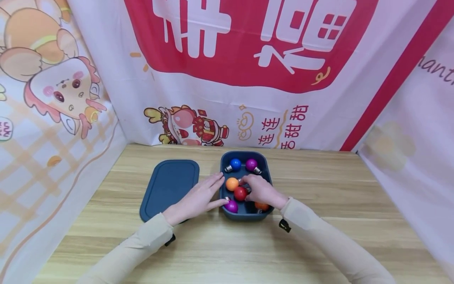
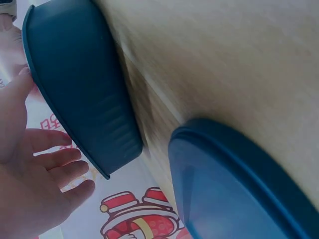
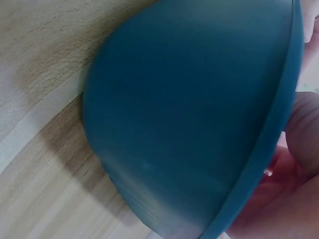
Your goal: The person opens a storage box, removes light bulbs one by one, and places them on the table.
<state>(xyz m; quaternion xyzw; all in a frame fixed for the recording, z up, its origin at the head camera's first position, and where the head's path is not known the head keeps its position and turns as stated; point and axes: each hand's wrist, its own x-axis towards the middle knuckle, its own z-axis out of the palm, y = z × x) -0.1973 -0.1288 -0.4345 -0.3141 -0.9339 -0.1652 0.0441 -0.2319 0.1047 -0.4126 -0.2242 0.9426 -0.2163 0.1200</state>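
A dark blue box (image 1: 244, 217) stands on the table with several coloured light bulbs inside. My right hand (image 1: 262, 190) reaches into it, thumb and fingers curled about the screw base of a red bulb (image 1: 240, 193). Against that bulb lies a light orange bulb (image 1: 232, 184), its base by my fingertips. A darker orange bulb (image 1: 261, 206) is partly hidden under this hand. My left hand (image 1: 198, 197) is spread at the box's left rim, thumb close to a purple bulb (image 1: 231, 206). In the left wrist view, its fingers reach along the box wall (image 2: 79, 74).
A blue bulb (image 1: 235, 164) and another purple bulb (image 1: 251, 164) lie at the back of the box. Flat on the wooden table (image 1: 319, 177), left of the box, is a dark blue lid (image 1: 172, 181). Printed cloth (image 1: 198, 79) hangs behind and at both sides.
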